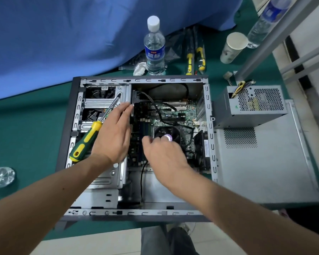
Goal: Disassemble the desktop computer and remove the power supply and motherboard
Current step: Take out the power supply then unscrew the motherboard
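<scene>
The open computer case (209, 137) lies on its side on the green table. The green motherboard (173, 115) sits inside it, with the CPU fan (175, 133) and black cables on top. Outside the case, the grey power supply (250, 105) stands to the right on the removed side panel (261, 172). My left hand (114, 135) reaches over the drive cage (99, 103), its straight fingers touching the board's left edge. My right hand (164, 155) hovers blurred over the board beside the fan, fingers loosely bent, and I see nothing in it. A green-yellow screwdriver (87, 140) lies on the drive cage, touching my left hand's side.
Behind the case stand a water bottle (154, 50), a paper cup (232, 47), bagged screwdrivers (194, 56) and a blue cloth (63, 34). A metal frame leg (261, 50) rises at the right. A crumpled plastic item (2, 176) lies at the left. The table's front edge is close.
</scene>
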Motion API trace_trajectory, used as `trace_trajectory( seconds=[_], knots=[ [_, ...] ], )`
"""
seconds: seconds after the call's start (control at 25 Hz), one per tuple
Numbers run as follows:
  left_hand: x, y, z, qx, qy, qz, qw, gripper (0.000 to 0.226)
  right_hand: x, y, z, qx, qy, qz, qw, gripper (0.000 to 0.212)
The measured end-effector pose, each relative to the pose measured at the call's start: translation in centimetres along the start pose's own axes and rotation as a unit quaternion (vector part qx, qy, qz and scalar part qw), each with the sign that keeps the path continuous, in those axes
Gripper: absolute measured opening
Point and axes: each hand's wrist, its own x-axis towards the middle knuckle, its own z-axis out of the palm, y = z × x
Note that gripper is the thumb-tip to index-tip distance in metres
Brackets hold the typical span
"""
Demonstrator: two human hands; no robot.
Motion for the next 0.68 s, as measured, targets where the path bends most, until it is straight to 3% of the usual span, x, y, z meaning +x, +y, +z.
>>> trace_trajectory(
  seconds=[0.16,0.28,0.48,0.56,0.68],
  knots=[
    [0.0,0.1,-0.3,-0.006,-0.004,-0.007,1.000,0.051,1.2,2.4,-2.6,-0.072,-0.078,-0.022,0.994,0.031],
    [0.0,0.1,-0.3,-0.006,-0.002,-0.009,1.000,0.051,1.9,3.4,-4.1,-0.157,-0.020,-0.049,0.986,0.019],
    [0.0,0.1,-0.4,-0.011,-0.007,-0.006,1.000,0.052,3.0,6.6,-4.2,-0.168,0.086,-0.114,0.975,0.030],
    [0.0,0.0,-0.3,-0.012,-0.006,-0.006,1.000,0.053,3.5,8.0,-4.4,-0.183,0.124,-0.098,0.970,0.022],
    [0.0,0.0,-0.3,-0.014,-0.010,-0.009,1.000,0.054,4.8,8.7,-4.7,-0.104,0.145,-0.064,0.982,0.006]
  ],
)
